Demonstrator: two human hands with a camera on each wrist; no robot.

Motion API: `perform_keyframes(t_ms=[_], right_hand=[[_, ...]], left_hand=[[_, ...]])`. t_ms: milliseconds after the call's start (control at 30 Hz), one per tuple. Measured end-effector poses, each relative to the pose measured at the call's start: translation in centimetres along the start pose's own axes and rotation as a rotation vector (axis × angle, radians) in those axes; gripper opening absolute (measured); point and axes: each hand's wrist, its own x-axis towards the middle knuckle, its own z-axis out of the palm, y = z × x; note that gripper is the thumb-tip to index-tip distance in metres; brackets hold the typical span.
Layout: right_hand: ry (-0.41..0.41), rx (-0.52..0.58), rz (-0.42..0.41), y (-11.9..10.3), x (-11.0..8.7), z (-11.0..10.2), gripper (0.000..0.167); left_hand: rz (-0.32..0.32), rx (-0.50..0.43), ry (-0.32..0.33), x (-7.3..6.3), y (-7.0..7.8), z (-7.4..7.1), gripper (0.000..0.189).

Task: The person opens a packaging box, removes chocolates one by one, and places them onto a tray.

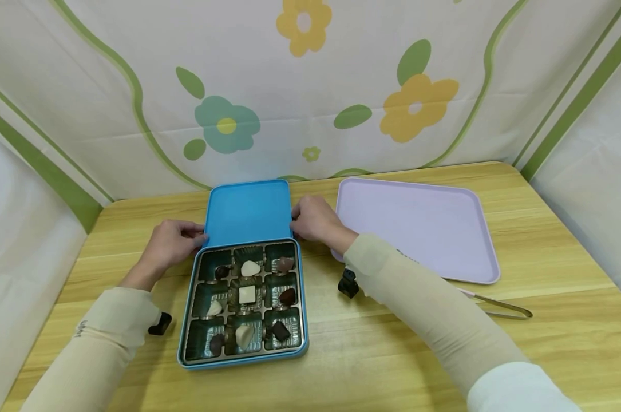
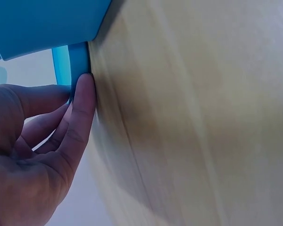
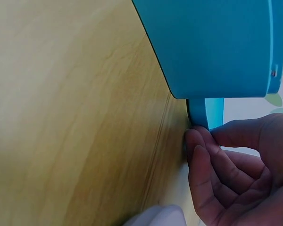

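A blue tin (image 1: 243, 362) holds a dark plastic insert whose compartments carry several chocolates, among them a white square chocolate (image 1: 247, 294). Its blue lid (image 1: 248, 212) lies behind, inner side up. On the lid's left edge, near the tin's back corner, my left hand (image 1: 172, 243) has thumb and fingertips pinching the rim (image 2: 79, 63). Across from it, my right hand (image 1: 315, 217) pinches the right edge; in the right wrist view, thumb and fingertips meet at the lid's rim (image 3: 198, 113), just past the tin wall (image 3: 217, 52).
To the right lies a lilac tray (image 1: 418, 229), its left edge close to my right hand. Metal tongs (image 1: 501, 304) rest in front of the tray, partly hidden by my right sleeve. A flowered cloth (image 1: 310, 103) hangs behind the wooden table (image 1: 367, 360).
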Motion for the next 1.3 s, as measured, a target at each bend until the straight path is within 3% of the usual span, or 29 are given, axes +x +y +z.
perform_keyframes(t_ms=[100,267,433,500,667,933,1133,1300], right_hand=[[-0.003,0.010,0.004,0.1,0.0,0.1,0.047],[0.002,0.057,0.026,0.4,-0.4,-0.1,0.022],[0.044,0.099,0.011,1.4,-1.8,-1.1,0.038],[0.069,0.123,-0.011,2.0,-2.8,-1.8,0.036],[0.140,0.178,-0.061,4.4,-6.4,-3.6,0.026],[0.217,0.152,-0.055,10.1,-14.1,-5.6,0.021],[0.326,0.044,-0.063,13.7,-19.1,-7.2,0.014],[0.286,-0.101,-0.101,16.6,-21.3,-9.2,0.018]], left_hand=[[-0.008,-0.022,0.004,-0.1,-0.1,0.1,0.046],[-0.013,-0.109,0.025,-0.8,-0.7,0.3,0.055],[-0.029,-0.211,0.039,-2.6,-1.6,0.6,0.069],[-0.040,-0.224,0.047,-3.7,-1.9,0.9,0.072],[-0.041,-0.268,0.037,-7.2,-2.3,1.5,0.069],[0.086,-0.373,-0.039,-12.1,-3.4,2.8,0.059],[0.126,-0.481,-0.128,-13.4,-5.0,3.8,0.089],[0.191,-0.525,-0.163,-14.1,-5.5,4.4,0.115]])
